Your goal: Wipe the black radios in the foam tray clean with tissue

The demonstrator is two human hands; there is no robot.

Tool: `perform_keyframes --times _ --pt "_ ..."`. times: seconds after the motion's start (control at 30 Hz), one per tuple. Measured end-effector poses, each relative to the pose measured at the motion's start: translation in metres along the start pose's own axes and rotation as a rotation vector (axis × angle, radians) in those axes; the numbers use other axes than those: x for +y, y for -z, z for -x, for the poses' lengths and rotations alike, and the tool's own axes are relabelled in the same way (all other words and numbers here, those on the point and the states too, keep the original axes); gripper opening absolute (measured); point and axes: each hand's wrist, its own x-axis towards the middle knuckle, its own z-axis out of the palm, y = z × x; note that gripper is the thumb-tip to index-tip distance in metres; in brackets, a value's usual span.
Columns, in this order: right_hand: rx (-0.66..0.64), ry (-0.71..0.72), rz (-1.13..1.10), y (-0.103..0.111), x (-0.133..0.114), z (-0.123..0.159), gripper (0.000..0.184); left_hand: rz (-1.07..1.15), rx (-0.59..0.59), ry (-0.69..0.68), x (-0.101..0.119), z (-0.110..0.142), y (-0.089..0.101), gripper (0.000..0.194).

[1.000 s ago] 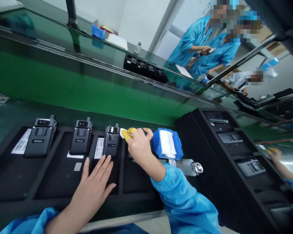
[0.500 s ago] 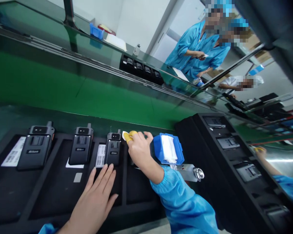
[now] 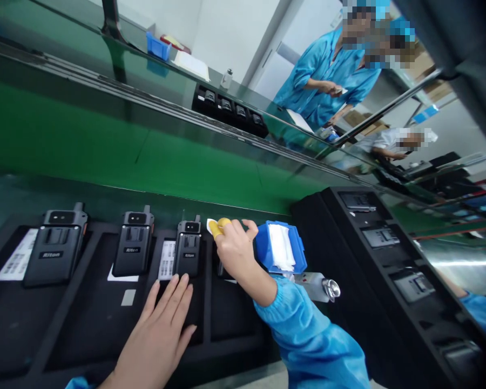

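Observation:
My left hand [image 3: 162, 324] lies flat with its fingers stretched out, their tips at the lower edge of a black handheld radio [image 3: 187, 255] marked Riton. Yellow finger cots cover two fingertips of my right hand [image 3: 238, 249]. Those fingers pinch a small white wipe [image 3: 209, 226], held just right of that radio's top. Below my right hand, another dark device [image 3: 222, 268] is mostly hidden. Two more Riton radios, one in the middle [image 3: 133, 251] and one at far left [image 3: 52, 256], rest in the black foam tray [image 3: 101, 324] beside white barcode labels.
A blue bin [image 3: 263, 251] of folded white wipes [image 3: 281, 247] stands right of my right hand, with a metal-topped bottle [image 3: 319, 286] below it. A second black foam tray [image 3: 348, 302] with devices lies further right. Beyond the green divider [image 3: 105, 146], co-workers in blue stand.
My right hand has shifted slightly right with the wipe, uncovering a little more of the device beneath. My left hand stays flat in place.

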Motion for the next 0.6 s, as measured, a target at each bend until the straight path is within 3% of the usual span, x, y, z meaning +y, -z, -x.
perform_keyframes --times 0.07,0.17,0.27,0.43,0.6 --pt "0.023 -0.012 -0.007 0.002 0.0 0.0 0.02 0.006 -0.002 0.003 0.0 0.0 -0.001 0.047" --pt "0.055 0.094 -0.077 0.001 -0.009 -0.002 0.01 0.019 -0.016 0.001 -0.001 0.001 0.0 0.047" --pt "0.015 0.147 -0.109 -0.005 -0.012 -0.001 0.011 0.016 -0.021 -0.017 -0.003 0.0 0.002 0.047" --pt "-0.063 0.034 -0.068 -0.006 0.008 0.008 0.013 -0.005 -0.014 -0.035 -0.005 -0.001 0.003 0.048" --pt "0.034 -0.141 0.002 0.02 0.041 0.032 0.027 0.034 0.029 -0.033 -0.006 -0.002 0.003 0.046"
